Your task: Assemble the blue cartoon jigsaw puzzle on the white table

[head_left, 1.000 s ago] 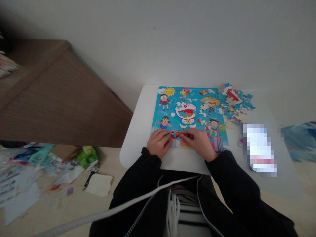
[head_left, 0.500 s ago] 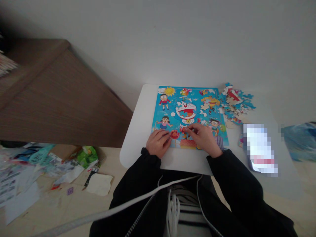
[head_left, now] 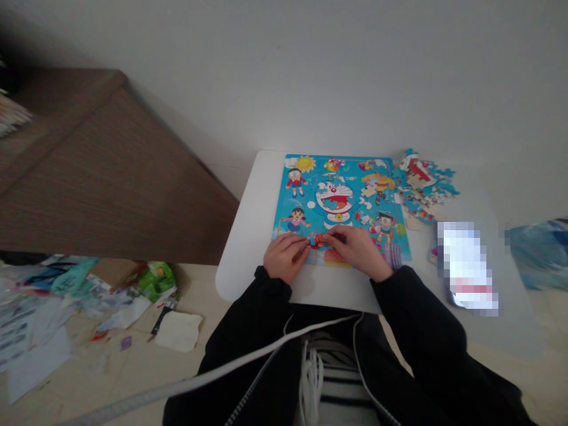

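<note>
A blue cartoon jigsaw puzzle point(head_left: 310, 198) lies flat in its frame on the white table, a large blue-and-white cat figure at its centre. My right hand point(head_left: 357, 248) pinches a small red puzzle piece point(head_left: 318, 238) low on the board. Beside that piece, my left hand point(head_left: 284, 257) rests over the lower left edge of the puzzle. Its fingers lie stretched out, with the tips at the piece's left side; contact is too small to tell. Loose puzzle pieces point(head_left: 423, 183) are heaped at the board's upper right.
A phone-like item point(head_left: 468, 266), blurred out, lies on the white table point(head_left: 242, 236) at the right. To the left stands a brown wooden cabinet point(head_left: 110, 177). Papers, bags and a green packet point(head_left: 157, 281) litter the floor. A pale cord point(head_left: 248, 358) crosses my lap.
My right hand has shifted a little left with the red piece, bringing its fingertips close to those of my left hand. My left hand has hardly moved.
</note>
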Action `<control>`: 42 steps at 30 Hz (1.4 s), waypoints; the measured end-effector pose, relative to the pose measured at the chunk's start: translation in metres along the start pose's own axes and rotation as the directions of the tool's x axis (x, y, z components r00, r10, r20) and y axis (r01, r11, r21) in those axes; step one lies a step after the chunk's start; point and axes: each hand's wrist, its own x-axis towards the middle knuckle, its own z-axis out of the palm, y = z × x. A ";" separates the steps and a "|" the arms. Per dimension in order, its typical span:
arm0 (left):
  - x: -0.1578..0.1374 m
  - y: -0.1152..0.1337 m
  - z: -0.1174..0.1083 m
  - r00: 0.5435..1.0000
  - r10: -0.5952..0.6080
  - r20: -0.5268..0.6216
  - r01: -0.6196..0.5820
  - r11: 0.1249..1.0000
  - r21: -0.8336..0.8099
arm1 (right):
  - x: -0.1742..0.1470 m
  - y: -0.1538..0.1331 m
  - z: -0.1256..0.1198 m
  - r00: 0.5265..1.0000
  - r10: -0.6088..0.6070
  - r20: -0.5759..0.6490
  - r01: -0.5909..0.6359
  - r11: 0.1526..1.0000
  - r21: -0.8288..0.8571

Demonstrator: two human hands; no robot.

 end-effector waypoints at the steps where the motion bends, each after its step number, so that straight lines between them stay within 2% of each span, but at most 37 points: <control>1: 0.000 0.000 0.000 1.000 0.007 -0.006 -0.007 1.000 0.010 | 0.001 -0.001 0.001 1.000 -0.009 -0.001 0.009 0.998 -0.057; 4: -0.001 -0.001 0.003 0.999 0.033 0.006 -0.034 0.999 0.032 | 0.003 -0.004 0.005 1.000 -0.015 -0.022 0.011 0.985 -0.171; 7: -0.002 -0.003 0.006 0.994 0.087 0.065 -0.090 0.995 0.053 | 0.002 -0.005 0.010 0.998 -0.018 -0.057 0.005 0.976 -0.218; 12: -0.005 -0.005 0.009 0.984 0.134 0.116 -0.144 0.986 0.088 | -0.006 -0.002 0.013 0.992 -0.038 -0.123 0.013 0.981 -0.195; 16: -0.004 -0.005 0.009 0.984 0.143 0.105 -0.153 0.983 0.099 | -0.012 -0.001 0.010 0.994 -0.078 -0.074 0.064 0.981 -0.182; 24: 0.000 -0.001 0.005 0.984 0.166 0.061 -0.171 0.981 0.088 | -0.010 -0.002 0.010 0.996 -0.078 -0.047 0.066 0.975 -0.213; 28: -0.001 0.006 0.002 0.979 0.191 0.078 -0.196 0.978 0.067 | -0.010 -0.003 0.013 0.995 -0.100 -0.031 0.089 0.962 -0.258; 33: -0.005 0.015 -0.002 0.985 0.147 0.090 -0.147 0.989 -0.005 | -0.016 -0.011 0.016 0.990 -0.130 -0.048 0.104 0.929 -0.354; 37: -0.008 0.017 -0.009 0.985 0.092 0.147 -0.083 0.994 -0.069 | -0.016 -0.014 0.016 0.986 -0.164 -0.039 0.139 0.923 -0.358; 42: -0.006 0.018 -0.017 0.979 0.038 0.202 -0.007 0.988 -0.154 | -0.013 -0.017 0.013 0.989 -0.147 -0.016 0.133 0.934 -0.333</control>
